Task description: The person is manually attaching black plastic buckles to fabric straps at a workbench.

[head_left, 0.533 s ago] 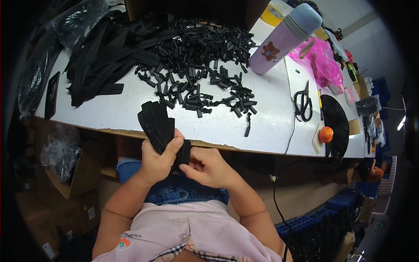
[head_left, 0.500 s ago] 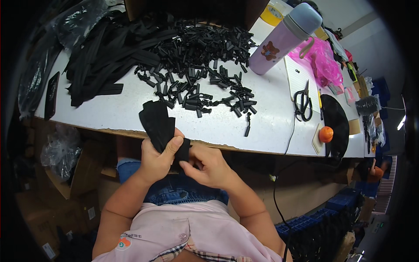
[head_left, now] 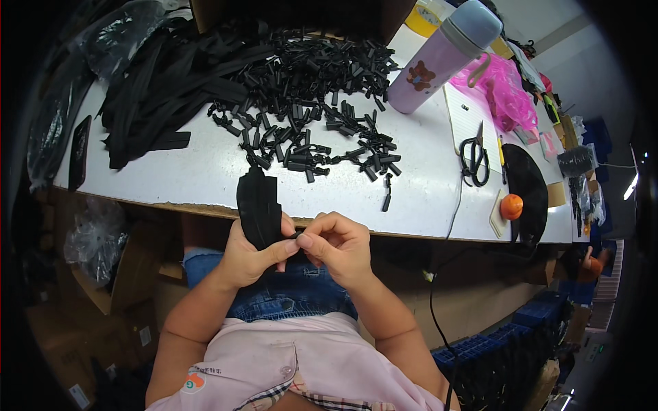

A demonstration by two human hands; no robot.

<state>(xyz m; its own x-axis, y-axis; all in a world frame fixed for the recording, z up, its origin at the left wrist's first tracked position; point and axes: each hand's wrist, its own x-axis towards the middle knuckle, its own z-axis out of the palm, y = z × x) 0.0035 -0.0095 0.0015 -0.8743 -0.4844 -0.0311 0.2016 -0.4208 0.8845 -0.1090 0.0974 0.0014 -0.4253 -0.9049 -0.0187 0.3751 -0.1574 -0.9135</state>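
My left hand (head_left: 255, 253) is closed round a folded bundle of black zipper strips (head_left: 258, 205), which stands up from the fist over the table's front edge. My right hand (head_left: 337, 248) meets it thumb to thumb, its fingers bent in a pinch. Between the fingertips of both hands shows a small dark end; whether it is strip or a separate piece I cannot tell. Beyond the hands, small black zipper pulls (head_left: 301, 154) lie scattered on the white table (head_left: 212, 178), thickening into a heap further back.
A pile of long black strips (head_left: 147, 103) lies at the left, beside a dark phone (head_left: 80, 152). To the right are a lilac bottle (head_left: 435, 65), black scissors (head_left: 474, 157), a notepad (head_left: 473, 113), a pink plastic bag (head_left: 506, 99) and an orange fruit (head_left: 511, 207). A cable hangs over the front edge.
The strip bundle has shifted slightly right and stands more upright. My right hand has risen, and its fingertips now meet my left thumb.
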